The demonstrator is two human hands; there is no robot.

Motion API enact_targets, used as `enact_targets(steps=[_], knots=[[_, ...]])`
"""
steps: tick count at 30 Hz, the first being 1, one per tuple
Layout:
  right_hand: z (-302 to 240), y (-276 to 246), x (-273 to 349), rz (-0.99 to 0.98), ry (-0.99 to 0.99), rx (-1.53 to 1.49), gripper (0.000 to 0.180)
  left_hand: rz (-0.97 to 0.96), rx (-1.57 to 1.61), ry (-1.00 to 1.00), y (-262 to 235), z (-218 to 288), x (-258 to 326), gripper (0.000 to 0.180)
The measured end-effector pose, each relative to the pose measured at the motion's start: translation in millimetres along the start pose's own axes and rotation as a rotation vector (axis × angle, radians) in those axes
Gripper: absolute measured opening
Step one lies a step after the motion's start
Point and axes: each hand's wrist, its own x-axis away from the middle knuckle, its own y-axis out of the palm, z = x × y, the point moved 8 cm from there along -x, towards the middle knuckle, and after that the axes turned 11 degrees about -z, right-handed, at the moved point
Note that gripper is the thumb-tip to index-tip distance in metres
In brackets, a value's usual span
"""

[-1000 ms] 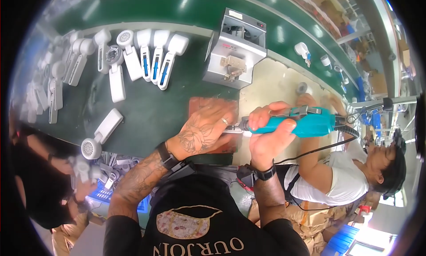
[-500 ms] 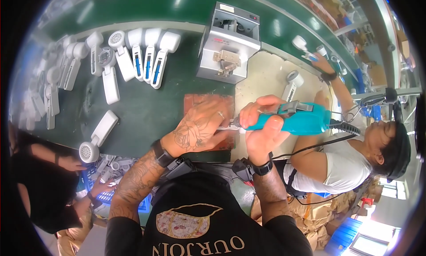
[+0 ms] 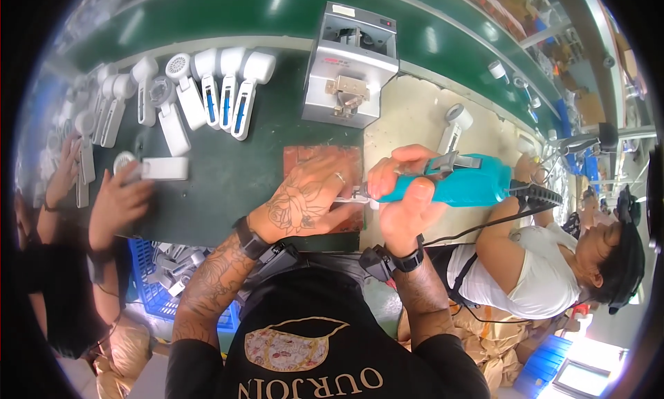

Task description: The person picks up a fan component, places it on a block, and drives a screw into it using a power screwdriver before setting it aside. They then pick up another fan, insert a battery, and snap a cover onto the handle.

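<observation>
- So, right hand (image 3: 408,209) first: fingers wrapped firmly round a teal power tool (image 3: 477,184), held sideways with its nose aimed at the left hand (image 3: 301,197).
- The white part (image 3: 351,200) sits at the nose of that tool, mostly under the left hand, over a reddish-brown pad (image 3: 296,157) on the bench (image 3: 228,184). Left fingers are bent over it, but whether they're pinching it or just pressing down — can't tell, the hand hides it.
- Biggest worry imo: the nose skidding off. Left fingers are right beside it, so a bit of sideways push and you've got a scratched part or a poked finger.
- The part could also twist if the left hand's hold is weak, since I see no clamp on it.
- Black cable (image 3: 477,225) loops down behind the tool — a snag there could tug the aim off.
- Off to the left, a co-worker's hand (image 3: 123,204) is at another white device (image 3: 164,169). Well apart from the tool, so a bump seems unlikely.
</observation>
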Motion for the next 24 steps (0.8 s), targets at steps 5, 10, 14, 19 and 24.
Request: enact_targets(steps=[5, 10, 14, 19, 24], knots=[[2, -2, 0, 0.01, -0.013, 0.003, 0.064, 0.013, 0.066, 0.034, 2, -4, 2, 0.03], [3, -2, 1, -0.002, -0.025, -0.009, 0.063, 0.005, 0.04, -0.001, 6, -9, 6, 0.03], [3, -1, 2, 0.003, -0.019, -0.001, 0.064, -0.005, -0.033, -0.067, 9, -12, 6, 0.041], [-4, -1, 1, 0.021, 0.025, -0.021, 0.069, -0.01, -0.096, -0.04, 11, -11, 7, 0.048], [-12, -4, -29, 0.022, -0.052, 0.006, 0.064, 0.002, -0.035, -0.08, 7, -22, 7, 0.042]])
